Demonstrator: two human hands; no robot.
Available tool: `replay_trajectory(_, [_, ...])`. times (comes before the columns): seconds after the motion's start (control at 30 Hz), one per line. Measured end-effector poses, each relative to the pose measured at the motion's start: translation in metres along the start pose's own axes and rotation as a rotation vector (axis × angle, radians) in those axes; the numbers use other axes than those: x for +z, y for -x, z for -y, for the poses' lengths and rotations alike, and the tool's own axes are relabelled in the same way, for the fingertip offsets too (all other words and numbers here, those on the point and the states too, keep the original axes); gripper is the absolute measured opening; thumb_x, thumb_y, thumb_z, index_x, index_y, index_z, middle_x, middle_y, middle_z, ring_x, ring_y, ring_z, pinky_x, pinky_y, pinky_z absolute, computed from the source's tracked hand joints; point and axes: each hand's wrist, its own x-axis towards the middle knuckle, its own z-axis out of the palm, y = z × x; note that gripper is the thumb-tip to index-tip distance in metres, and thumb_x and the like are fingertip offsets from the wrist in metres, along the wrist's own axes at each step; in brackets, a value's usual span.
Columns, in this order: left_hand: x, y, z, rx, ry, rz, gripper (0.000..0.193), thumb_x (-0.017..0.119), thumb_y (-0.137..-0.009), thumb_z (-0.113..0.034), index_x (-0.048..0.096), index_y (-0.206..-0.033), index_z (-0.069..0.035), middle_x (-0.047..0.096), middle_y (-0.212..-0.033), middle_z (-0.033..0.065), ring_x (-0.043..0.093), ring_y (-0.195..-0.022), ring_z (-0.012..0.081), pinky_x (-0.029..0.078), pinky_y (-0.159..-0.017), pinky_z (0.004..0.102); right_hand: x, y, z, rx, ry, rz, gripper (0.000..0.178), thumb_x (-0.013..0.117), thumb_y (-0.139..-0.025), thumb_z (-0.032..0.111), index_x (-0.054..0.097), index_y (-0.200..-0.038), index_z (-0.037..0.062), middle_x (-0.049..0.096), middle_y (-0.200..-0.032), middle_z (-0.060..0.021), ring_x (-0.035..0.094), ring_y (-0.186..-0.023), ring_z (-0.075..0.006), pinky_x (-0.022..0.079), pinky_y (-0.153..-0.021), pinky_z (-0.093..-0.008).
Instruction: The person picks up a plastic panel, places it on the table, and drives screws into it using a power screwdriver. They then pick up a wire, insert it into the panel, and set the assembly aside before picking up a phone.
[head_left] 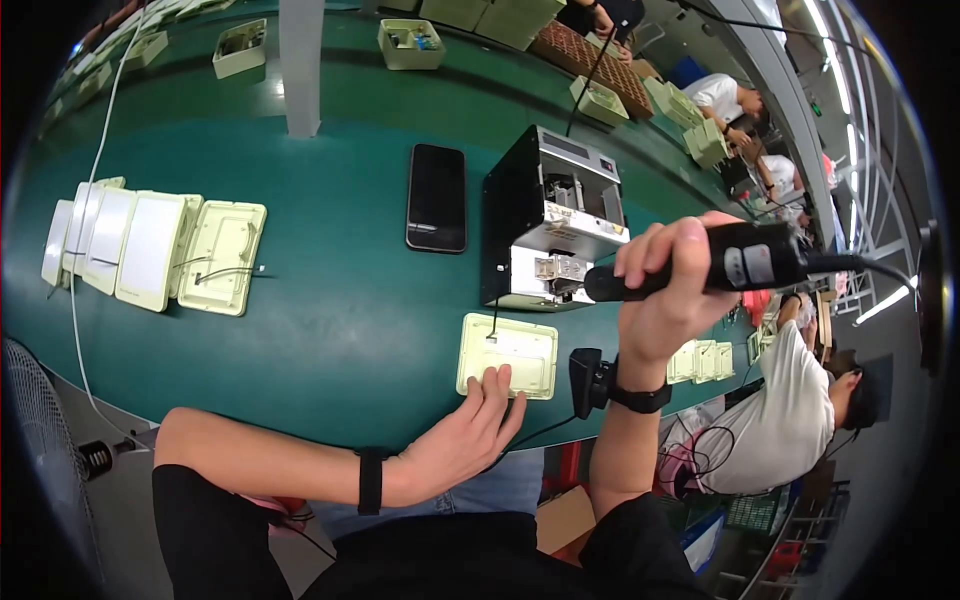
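Observation:
My right hand (675, 270) is wrapped round a black electric screwdriver (735, 262), held almost level. Its tip points left at the front of a black and silver screw feeder (560, 215); whether they touch I cannot tell. On the bench below the feeder lies a pale yellow-green plastic cover (520, 352), inner side up, with a short black wire (494, 322) rising from its upper left. My left hand (465, 445) rests its outstretched fingers on the cover's near edge. The cover's near left corner is partly hidden by them.
Left on the green bench (330, 350), several similar covers (150, 250) lie overlapped, some wired. A black phone (437, 198) sits left of the feeder. Bins (410, 45) stand beyond a grey post (300, 70). More covers (700, 360) and a seated co-worker (765, 430) are at right.

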Motion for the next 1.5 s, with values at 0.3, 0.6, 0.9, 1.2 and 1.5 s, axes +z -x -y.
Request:
replay_trajectory(0.3, [0.001,-0.002,0.002,-0.016,0.005,-0.025,0.052,0.047,-0.099,-0.024,0.055,-0.140,0.008,0.058,-0.135,0.0383,0.059,-0.124,0.0437,0.048,-0.104,0.0452,-0.016,0.027,0.018,0.103,-0.199,0.053,0.015,0.057,-0.101,0.017,0.047,-0.108,0.0086,0.045,-0.064,-0.0036,0.042,-0.046,-0.0141,0.037,-0.043,-0.0318])
replay_trajectory(0.6, [0.005,-0.001,-0.004,-0.023,0.007,-0.005,0.053,0.044,-0.102,-0.027,0.053,-0.143,0.006,0.057,-0.140,0.0336,0.056,-0.127,0.0448,0.047,-0.106,0.0459,0.013,0.069,0.008,0.286,-0.296,0.304,0.038,0.069,-0.098,0.024,0.036,-0.112,0.0121,0.050,-0.063,-0.0057,0.045,-0.047,-0.0172,0.044,-0.046,-0.0364])
replay_trajectory(0.9, [0.004,0.002,0.001,0.027,0.057,0.036,0.050,0.046,-0.100,-0.028,0.060,-0.134,0.007,0.061,-0.135,0.0309,0.056,-0.127,0.0452,0.047,-0.106,0.0490,0.027,0.078,-0.010,0.225,-0.281,0.372,0.026,0.061,-0.099,0.020,0.040,-0.110,0.0109,0.045,-0.063,-0.0040,0.040,-0.043,-0.0143,0.039,-0.043,-0.0318])
replay_trajectory(1.2, [-0.006,-0.007,0.001,0.103,0.112,0.087,0.046,0.050,-0.094,-0.028,0.072,-0.114,0.008,0.066,-0.128,0.0310,0.058,-0.123,0.0451,0.047,-0.103,0.0491,0.022,0.084,-0.011,0.222,-0.259,0.269,0.027,0.063,-0.097,0.015,0.039,-0.109,0.0095,0.045,-0.062,-0.0039,0.040,-0.044,-0.0139,0.040,-0.043,-0.0318])
replay_trajectory(1.5, [0.001,-0.003,-0.002,-0.059,0.045,-0.081,0.052,0.053,-0.094,-0.030,0.063,-0.132,0.004,0.062,-0.133,0.0320,0.059,-0.121,0.0440,0.046,-0.104,0.0462,0.001,0.058,0.020,0.013,-0.349,0.140,0.021,0.060,-0.098,0.014,0.043,-0.107,0.0086,0.045,-0.062,-0.0044,0.040,-0.044,-0.0138,0.040,-0.043,-0.0326])
